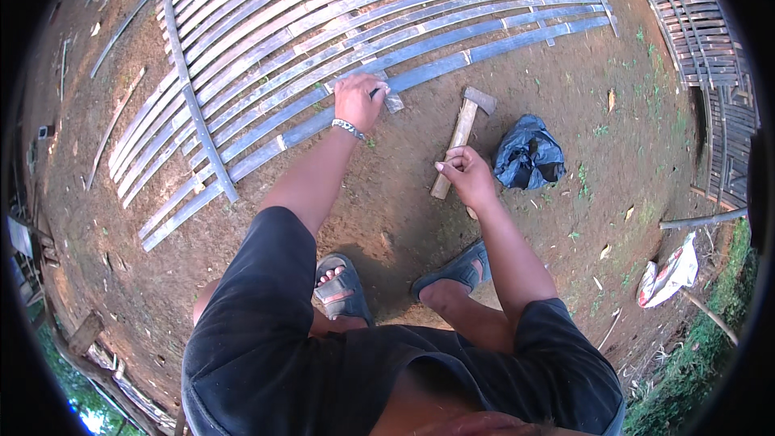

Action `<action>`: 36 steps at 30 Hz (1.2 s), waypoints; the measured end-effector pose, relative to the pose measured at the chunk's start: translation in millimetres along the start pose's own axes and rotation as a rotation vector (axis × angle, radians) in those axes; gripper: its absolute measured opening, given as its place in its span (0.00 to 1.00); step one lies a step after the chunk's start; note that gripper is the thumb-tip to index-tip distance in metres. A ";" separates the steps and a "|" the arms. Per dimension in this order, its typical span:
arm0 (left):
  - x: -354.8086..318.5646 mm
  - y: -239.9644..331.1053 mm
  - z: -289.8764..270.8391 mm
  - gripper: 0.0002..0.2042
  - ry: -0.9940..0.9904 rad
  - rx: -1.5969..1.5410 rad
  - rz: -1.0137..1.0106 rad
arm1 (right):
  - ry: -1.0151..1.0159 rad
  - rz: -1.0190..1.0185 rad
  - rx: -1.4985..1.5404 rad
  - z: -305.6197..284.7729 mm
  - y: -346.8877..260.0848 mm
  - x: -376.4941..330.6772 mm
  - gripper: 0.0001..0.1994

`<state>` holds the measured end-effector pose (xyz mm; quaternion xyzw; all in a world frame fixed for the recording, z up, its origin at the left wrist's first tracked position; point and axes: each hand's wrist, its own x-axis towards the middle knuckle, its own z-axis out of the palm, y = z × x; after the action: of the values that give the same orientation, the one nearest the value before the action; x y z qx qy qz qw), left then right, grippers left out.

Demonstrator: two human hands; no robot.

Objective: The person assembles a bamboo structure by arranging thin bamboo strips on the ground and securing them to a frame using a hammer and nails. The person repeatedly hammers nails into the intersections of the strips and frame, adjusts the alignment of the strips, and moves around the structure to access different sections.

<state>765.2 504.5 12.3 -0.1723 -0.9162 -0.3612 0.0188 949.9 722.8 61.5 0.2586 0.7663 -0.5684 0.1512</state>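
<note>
A large panel of split bamboo slats [452, 56] lies on the ground in front of me, its long strips crossed by a few thinner ones. My left hand [359, 102] is closed at its near edge, over the end of a short cross strip [394, 102]. Something small and dark shows between thumb and forefinger, too little to name. Thumb and fingertips of my right hand [471, 178] are pinched together; whatever they hold, I cannot make out. Just beyond that hand a hatchet [463, 127] with a wooden handle and grey metal head lies on the soil.
A crumpled dark plastic bag [529, 153] sits right of the hatchet. My sandalled feet [343, 287] stand on bare earth below the panel. Another bamboo structure [686, 16] rises at the far right, and a white sack [668, 273] lies near grass. Loose sticks [117, 125] lie at left.
</note>
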 end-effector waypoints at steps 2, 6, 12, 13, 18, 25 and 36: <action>1.2 -5.2 5.6 0.06 0.006 0.033 -0.003 | 0.001 0.011 0.011 2.1 1.5 -0.4 0.19; 0.0 -5.1 13.3 0.06 0.046 0.047 0.005 | 0.016 0.071 0.021 6.9 11.1 -3.4 0.17; 0.4 -5.9 16.7 0.04 0.084 0.047 0.012 | 0.221 0.107 -0.181 27.2 21.8 -10.8 0.22; 0.1 -6.0 16.9 0.04 0.093 0.049 0.019 | 0.270 0.061 -0.302 30.6 18.5 -13.2 0.23; -0.7 -8.3 18.2 0.05 0.118 0.049 0.064 | 0.361 0.017 -0.534 38.1 8.2 -13.1 0.28; 0.1 -10.8 23.3 0.04 0.123 0.059 0.058 | 0.483 0.036 -0.516 34.5 24.3 1.3 0.33; -1.1 -11.2 25.2 0.03 0.143 0.068 0.059 | 0.172 0.378 0.155 12.4 41.9 22.5 0.27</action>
<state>764.8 513.5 -13.8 -0.1722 -0.9188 -0.3406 0.1003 954.5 725.3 12.6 0.4562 0.6682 -0.5630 0.1689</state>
